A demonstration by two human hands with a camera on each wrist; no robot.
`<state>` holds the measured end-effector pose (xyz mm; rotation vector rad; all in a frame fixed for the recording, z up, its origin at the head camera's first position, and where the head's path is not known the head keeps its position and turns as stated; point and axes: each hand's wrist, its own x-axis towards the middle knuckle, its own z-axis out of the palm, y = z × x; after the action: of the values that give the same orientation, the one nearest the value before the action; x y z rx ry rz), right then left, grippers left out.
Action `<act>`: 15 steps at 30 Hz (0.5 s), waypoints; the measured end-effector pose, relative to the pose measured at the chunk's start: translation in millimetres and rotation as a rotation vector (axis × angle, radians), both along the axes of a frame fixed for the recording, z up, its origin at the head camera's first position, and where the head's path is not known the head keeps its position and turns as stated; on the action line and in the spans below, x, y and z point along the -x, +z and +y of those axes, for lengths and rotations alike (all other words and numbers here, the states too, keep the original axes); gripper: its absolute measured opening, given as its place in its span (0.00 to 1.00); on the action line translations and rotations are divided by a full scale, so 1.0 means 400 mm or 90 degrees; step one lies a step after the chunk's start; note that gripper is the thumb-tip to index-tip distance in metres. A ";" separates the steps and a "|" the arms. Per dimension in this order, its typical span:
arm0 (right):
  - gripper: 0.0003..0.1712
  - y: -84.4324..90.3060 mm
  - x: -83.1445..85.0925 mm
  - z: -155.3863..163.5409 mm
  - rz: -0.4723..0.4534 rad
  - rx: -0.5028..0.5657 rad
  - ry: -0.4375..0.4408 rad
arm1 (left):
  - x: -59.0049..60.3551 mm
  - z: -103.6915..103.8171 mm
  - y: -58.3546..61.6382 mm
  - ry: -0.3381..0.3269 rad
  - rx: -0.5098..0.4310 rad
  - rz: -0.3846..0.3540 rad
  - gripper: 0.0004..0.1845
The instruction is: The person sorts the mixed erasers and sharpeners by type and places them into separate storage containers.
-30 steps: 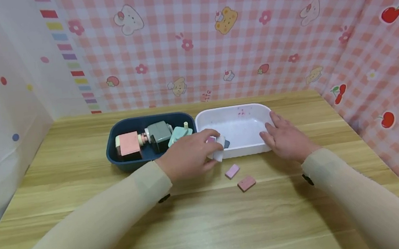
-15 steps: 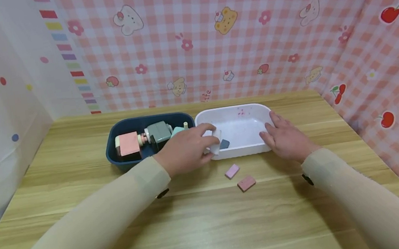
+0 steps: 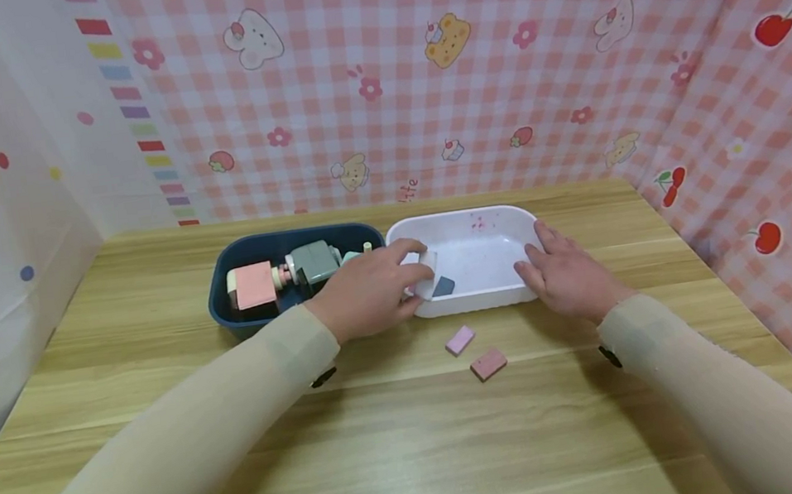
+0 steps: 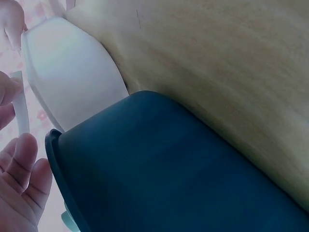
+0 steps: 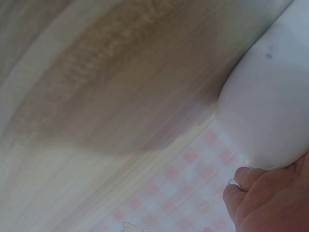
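My left hand (image 3: 370, 288) pinches a thin white slab (image 3: 427, 274) over the left end of the white bin (image 3: 481, 300). In the left wrist view the slab (image 4: 21, 108) shows edge-on and slightly curved between the thumb and fingers. Inside the bin, just right of that hand, lies a flat blue-grey piece (image 3: 444, 286). My right hand (image 3: 570, 272) rests on the bin's right rim, its fingers extended along it; the right wrist view shows the fingers (image 5: 251, 180) right at the rim.
A dark blue bin (image 3: 233, 323) stands against the white one, with a pink boxy item (image 3: 254, 286), a grey-green one (image 3: 315, 262) and a partly hidden teal item inside. On the table in front lie a lilac block (image 3: 460, 340) and a dusty-pink block (image 3: 489, 364).
My left hand has moved slightly left and up with the white slab, which now stands more inside the bin, uncovering more of the blue-grey piece. The right hand stays in place.
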<state>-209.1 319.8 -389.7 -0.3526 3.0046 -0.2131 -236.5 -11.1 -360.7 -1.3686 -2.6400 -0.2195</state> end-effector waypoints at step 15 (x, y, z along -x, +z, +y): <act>0.44 -0.004 0.003 0.003 0.006 0.002 0.005 | 0.014 0.010 0.009 0.009 0.019 0.011 0.16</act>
<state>-210.2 321.1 -391.2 -0.3666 3.0122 -0.2149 -242.1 -7.0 -357.3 -1.3543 -2.6486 -0.1666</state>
